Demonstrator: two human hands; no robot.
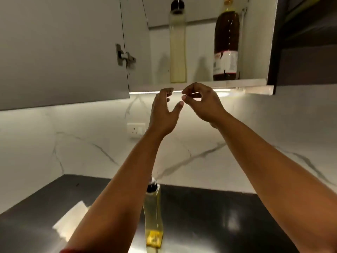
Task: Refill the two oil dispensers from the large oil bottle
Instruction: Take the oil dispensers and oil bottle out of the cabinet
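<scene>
While we reached up toward the cabinet: both hands were empty.
Left hand: fingers loose, apart.
Right hand: loosely curled, holding nothing.
Shelf dispenser: at 12 o'clock.
Large oil bottle: at 1 o'clock.
Counter dispenser: at 6 o'clock, upright on the counter.

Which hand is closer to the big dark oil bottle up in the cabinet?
Right. The right hand is just below and left of the large oil bottle; the left hand is farther left, under the dispenser.
</scene>
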